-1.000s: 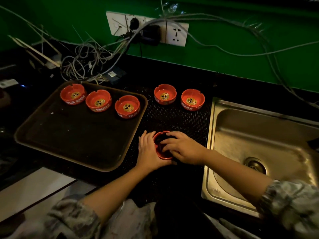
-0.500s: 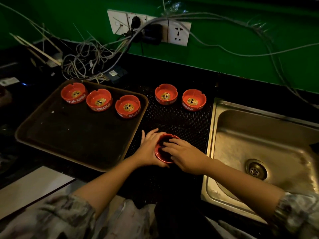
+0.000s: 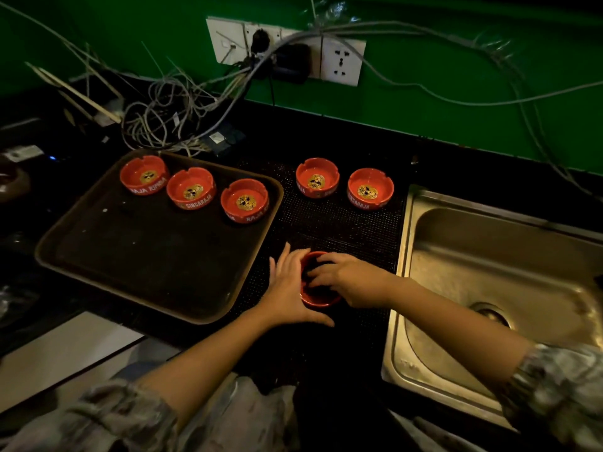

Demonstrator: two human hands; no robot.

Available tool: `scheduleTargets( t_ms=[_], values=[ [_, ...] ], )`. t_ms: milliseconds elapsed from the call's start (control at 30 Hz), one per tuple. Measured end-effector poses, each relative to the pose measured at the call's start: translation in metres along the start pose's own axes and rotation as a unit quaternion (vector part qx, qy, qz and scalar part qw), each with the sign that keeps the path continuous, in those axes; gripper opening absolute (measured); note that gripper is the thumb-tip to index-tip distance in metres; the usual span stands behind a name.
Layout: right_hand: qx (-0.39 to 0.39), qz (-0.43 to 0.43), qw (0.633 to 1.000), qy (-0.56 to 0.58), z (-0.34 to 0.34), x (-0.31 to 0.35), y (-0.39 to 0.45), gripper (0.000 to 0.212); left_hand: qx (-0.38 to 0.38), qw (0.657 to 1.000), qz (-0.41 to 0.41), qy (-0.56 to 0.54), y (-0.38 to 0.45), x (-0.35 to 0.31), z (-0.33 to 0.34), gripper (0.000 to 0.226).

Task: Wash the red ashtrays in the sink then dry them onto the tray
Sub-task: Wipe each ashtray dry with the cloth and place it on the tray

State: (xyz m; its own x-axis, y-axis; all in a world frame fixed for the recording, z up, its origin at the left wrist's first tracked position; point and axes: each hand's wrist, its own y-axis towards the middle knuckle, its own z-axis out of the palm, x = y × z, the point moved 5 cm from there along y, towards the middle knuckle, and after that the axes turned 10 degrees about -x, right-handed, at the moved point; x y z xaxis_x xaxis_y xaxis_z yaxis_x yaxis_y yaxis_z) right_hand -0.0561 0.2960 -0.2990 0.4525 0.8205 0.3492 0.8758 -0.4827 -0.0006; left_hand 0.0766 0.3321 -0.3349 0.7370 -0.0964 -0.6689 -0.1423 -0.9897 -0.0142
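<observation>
Ashtray (image 3: pixel 318 298) round, red | left hand (image 3: pixel 287 288) cupping | right hand (image 3: pixel 354 282) grip unclear

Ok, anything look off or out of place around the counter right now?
Nothing spilled or tipped: all ashtrays sit upright. The odd bit is the loose cable tangle piled on the counter behind the tray, hanging from the wall sockets near the sink.

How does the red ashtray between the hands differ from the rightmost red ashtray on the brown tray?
The red ashtray between the hands sits on the black dotted mat, while the rightmost red ashtray on the brown tray stands free, untouched. The left hand rests against the first and the right hand reaches into its dark bowl; the second shows its gold emblem. Both are round, red and upright.
</observation>
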Motion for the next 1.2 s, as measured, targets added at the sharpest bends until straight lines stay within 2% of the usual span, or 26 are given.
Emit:
scheduleTargets(
  t_ms=[133,233,300,433,567,667,800,900,967,1033,1100,1167,1200],
  values=[
    [-0.024,0.016,0.999,-0.025,0.008,0.007,0.008,0.063,-0.126,0.99,-0.051,-0.021,-0.016,-0.012,0.013,0.134],
    [-0.054,0.052,0.997,-0.011,0.014,0.012,0.002,0.059,-0.172,0.981,-0.073,-0.059,-0.011,-0.009,0.014,0.119],
    [-0.082,0.072,0.994,-0.013,0.017,0.015,-0.006,0.053,-0.147,0.986,-0.052,-0.06,-0.005,-0.008,0.01,0.116],
    [-0.145,0.146,0.978,-0.03,0.016,0.013,-0.021,0.053,-0.008,0.999,0.013,-0.039,0.017,-0.006,0.002,0.116],
    [-0.129,0.179,0.975,-0.018,0.015,0.011,-0.007,0.064,0.077,0.995,0.056,-0.021,0.037,0.002,-0.006,0.119],
    [-0.095,0.12,0.988,0.012,0.02,0.01,0.008,0.063,0.099,0.992,0.083,-0.011,0.042,0.004,-0.009,0.118],
    [0.006,0.024,0.998,0.06,0.001,0.007,0.0,0.041,0.112,0.991,0.076,-0.011,0.042,0.004,-0.008,0.118],
    [0.091,-0.015,0.995,-0.03,-0.016,0.003,0.002,0.034,0.121,0.991,0.062,-0.012,0.041,0.005,-0.009,0.12],
    [0.094,-0.037,0.989,-0.11,-0.024,0.006,0.01,0.028,0.123,0.991,0.052,-0.007,0.04,0.006,-0.01,0.122],
    [0.056,-0.031,0.987,-0.151,-0.032,0.009,0.008,0.03,0.128,0.991,0.042,0.002,0.039,0.005,-0.01,0.123],
    [-0.025,0.017,0.99,-0.139,-0.042,0.002,-0.006,0.038,0.13,0.99,0.036,0.028,0.039,-0.001,-0.011,0.124],
    [-0.144,0.127,0.976,-0.104,-0.048,-0.018,-0.027,0.049,0.125,0.987,0.031,0.091,0.04,-0.014,-0.015,0.128],
    [-0.195,0.203,0.956,-0.077,-0.045,-0.03,-0.038,0.051,0.124,0.984,0.028,0.128,0.041,-0.022,-0.015,0.131]
  ],
)
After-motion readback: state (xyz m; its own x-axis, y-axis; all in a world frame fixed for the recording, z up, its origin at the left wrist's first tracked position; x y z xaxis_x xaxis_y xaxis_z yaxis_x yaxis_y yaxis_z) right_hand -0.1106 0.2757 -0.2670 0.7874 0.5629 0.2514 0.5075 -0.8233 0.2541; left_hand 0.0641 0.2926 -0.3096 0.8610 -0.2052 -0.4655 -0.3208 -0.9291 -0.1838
